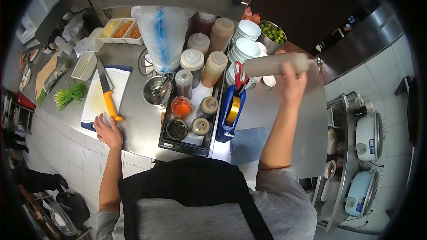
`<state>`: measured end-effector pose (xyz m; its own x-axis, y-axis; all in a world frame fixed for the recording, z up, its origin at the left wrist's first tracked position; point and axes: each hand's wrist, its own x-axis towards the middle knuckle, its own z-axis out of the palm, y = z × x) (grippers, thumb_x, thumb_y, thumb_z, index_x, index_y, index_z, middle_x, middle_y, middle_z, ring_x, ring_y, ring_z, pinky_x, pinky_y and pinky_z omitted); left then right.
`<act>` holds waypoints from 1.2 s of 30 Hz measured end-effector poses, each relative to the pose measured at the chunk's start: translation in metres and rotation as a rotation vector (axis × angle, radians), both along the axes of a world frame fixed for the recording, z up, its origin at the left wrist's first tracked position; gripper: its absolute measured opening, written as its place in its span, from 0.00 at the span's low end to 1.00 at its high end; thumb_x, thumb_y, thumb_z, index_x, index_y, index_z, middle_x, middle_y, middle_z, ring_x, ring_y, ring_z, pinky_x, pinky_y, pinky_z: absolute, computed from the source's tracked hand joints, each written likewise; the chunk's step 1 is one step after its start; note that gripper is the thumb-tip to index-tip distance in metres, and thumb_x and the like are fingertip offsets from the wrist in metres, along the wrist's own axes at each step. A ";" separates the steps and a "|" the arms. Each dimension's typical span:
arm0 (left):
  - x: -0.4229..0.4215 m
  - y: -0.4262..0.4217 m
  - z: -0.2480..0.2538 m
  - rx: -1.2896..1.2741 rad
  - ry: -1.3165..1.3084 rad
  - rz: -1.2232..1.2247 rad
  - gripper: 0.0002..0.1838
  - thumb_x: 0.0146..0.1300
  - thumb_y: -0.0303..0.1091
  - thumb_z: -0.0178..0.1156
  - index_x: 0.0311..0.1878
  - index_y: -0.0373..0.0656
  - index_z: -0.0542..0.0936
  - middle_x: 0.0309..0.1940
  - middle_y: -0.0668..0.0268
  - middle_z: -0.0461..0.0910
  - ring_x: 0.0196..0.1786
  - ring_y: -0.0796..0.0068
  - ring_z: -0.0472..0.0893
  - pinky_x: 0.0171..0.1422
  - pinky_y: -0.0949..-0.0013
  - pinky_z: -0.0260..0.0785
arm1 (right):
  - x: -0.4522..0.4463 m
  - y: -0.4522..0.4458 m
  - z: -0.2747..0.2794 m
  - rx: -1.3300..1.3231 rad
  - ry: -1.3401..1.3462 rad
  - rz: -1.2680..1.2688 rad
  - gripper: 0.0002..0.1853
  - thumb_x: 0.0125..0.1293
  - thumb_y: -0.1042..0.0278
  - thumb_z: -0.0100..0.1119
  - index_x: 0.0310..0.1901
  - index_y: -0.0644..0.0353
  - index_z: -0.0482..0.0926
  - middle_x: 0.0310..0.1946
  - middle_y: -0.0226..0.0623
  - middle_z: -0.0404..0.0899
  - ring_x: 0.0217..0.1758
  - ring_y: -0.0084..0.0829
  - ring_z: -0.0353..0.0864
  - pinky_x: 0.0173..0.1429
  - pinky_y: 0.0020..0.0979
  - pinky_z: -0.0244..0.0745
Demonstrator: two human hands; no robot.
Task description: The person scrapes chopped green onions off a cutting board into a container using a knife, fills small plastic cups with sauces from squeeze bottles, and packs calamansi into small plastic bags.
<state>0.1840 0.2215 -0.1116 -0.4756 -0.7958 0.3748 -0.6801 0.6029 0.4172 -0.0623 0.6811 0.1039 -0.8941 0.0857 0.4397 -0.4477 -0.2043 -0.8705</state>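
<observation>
My right hand [293, 86] grips a large squeeze bottle [267, 66] near its cap end. The bottle is clear and lies almost level in the air, its nozzle pointing right; it looks nearly colourless inside. My left hand [108, 132] rests with fingers apart on the near edge of a white cutting board [91, 102] with blue ends. Right by its fingertips is the orange handle of a kitchen knife [109, 102], which lies on the board. Below the raised bottle, red-handled scissors [240, 78] stand beside a blue tape dispenser [227, 118].
A black tray [184, 149] holds several squeeze bottles and sauce cups. Stacked white bowls [247, 48] and a metal pot of green limes [272, 33] stand behind. Chopped green herbs [71, 94] lie left of the board. A blue cloth [250, 144] lies near the counter's front edge.
</observation>
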 end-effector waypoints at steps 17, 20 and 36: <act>0.000 0.001 0.001 0.002 -0.013 -0.009 0.27 0.68 0.52 0.47 0.66 0.51 0.65 0.70 0.60 0.57 0.72 0.58 0.55 0.70 0.47 0.44 | -0.057 0.126 -0.135 1.567 -0.771 -0.382 0.33 0.50 0.60 0.70 0.58 0.57 0.70 0.55 0.46 0.76 0.58 0.46 0.76 0.57 0.44 0.73; 0.000 0.001 0.000 0.005 -0.012 -0.008 0.27 0.68 0.53 0.47 0.66 0.50 0.65 0.70 0.60 0.57 0.72 0.58 0.55 0.70 0.47 0.44 | -0.063 0.115 -0.127 1.745 -0.770 -0.408 0.33 0.47 0.60 0.73 0.58 0.51 0.74 0.55 0.39 0.76 0.57 0.40 0.78 0.57 0.41 0.75; 0.000 0.001 0.002 -0.011 -0.027 -0.005 0.27 0.69 0.53 0.46 0.66 0.50 0.66 0.69 0.59 0.58 0.72 0.58 0.57 0.69 0.46 0.45 | -0.085 0.110 -0.117 1.922 -0.769 -0.380 0.27 0.47 0.60 0.74 0.52 0.51 0.79 0.52 0.36 0.80 0.55 0.36 0.80 0.55 0.36 0.77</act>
